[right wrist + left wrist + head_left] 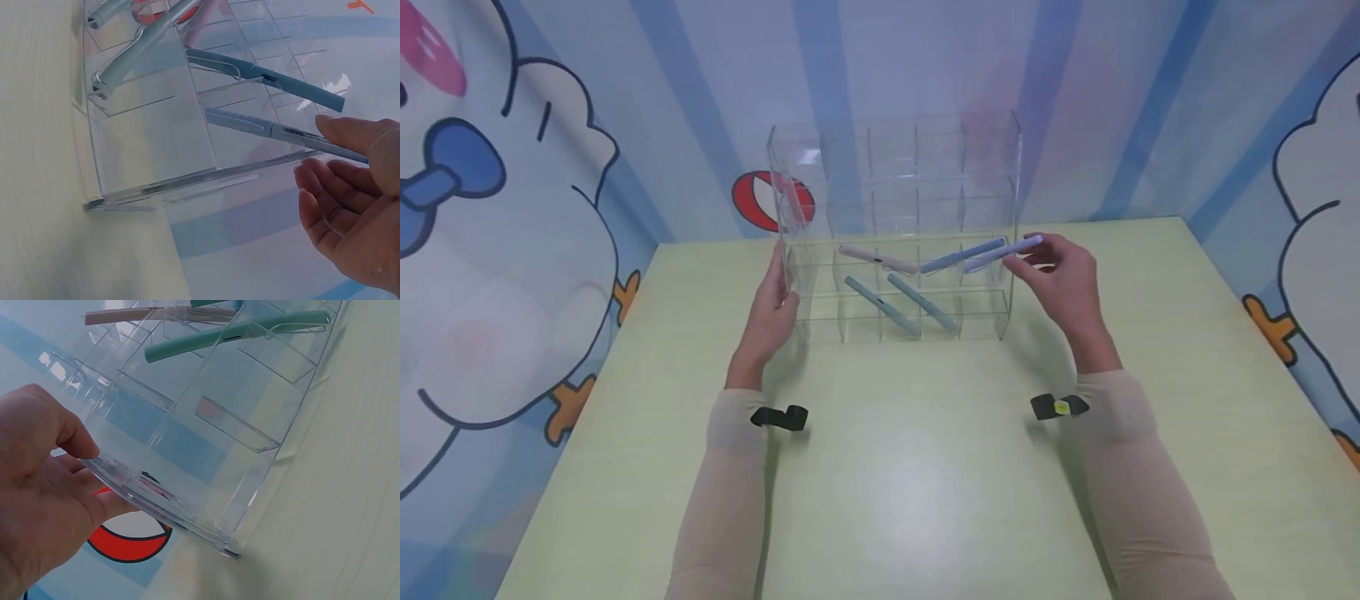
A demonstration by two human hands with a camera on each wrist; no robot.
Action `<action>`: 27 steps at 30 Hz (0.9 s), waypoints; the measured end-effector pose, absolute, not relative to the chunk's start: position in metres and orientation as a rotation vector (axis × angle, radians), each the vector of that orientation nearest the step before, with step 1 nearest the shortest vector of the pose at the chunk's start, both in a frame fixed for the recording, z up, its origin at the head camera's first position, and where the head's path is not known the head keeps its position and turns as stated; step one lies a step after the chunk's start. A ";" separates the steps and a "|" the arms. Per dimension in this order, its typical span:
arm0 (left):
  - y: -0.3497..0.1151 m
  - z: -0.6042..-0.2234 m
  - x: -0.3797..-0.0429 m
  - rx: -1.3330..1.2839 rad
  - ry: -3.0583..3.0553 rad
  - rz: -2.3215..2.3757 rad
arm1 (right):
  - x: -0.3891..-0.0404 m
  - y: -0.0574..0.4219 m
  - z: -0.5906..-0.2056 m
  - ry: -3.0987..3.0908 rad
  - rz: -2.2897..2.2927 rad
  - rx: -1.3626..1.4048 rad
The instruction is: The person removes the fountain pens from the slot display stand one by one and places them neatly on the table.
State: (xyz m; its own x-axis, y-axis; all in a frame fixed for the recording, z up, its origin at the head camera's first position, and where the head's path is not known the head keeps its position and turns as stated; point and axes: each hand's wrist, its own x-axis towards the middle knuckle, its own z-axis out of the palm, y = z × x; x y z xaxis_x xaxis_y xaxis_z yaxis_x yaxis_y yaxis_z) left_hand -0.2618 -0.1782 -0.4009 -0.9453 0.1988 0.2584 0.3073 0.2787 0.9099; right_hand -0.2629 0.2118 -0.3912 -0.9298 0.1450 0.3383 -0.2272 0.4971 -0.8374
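Observation:
A clear acrylic organizer with rows of compartments stands on the table. My left hand grips its left side panel; in the left wrist view the thumb lies on one face, the fingers behind. At the right side, my right hand pinches the outer end of a lavender pen. The pen's clip end lies inside the rightmost compartment of the second row from the bottom. Left of it in that row lean a blue pen and a pale pink pen. Two green pens slant in the bottom row.
Behind the organizer rises a blue striped backdrop with cartoon figures and a red-and-white ball. The pale table stretches out in front. Black straps sit on both wrists.

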 end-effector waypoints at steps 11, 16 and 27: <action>-0.180 -0.406 -0.265 -0.508 -2.423 -1.784 | -0.266 0.207 -0.394 -2.365 1.342 0.009; -0.181 -0.406 -0.264 -0.507 -2.425 -1.794 | -0.266 0.204 -0.393 -2.315 1.326 0.013; -0.184 -0.407 -0.265 -0.526 -2.413 -1.805 | -0.266 0.200 -0.396 -2.208 1.451 -0.001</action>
State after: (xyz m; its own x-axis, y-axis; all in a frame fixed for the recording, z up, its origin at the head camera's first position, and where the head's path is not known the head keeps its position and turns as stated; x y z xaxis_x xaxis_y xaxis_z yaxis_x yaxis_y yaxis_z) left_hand -0.2653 -0.1837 -0.4070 -0.9375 0.2224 0.2677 0.3196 0.2456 0.9152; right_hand -0.2659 0.2001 -0.3959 -0.8778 0.2638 0.3999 -0.2625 0.4336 -0.8620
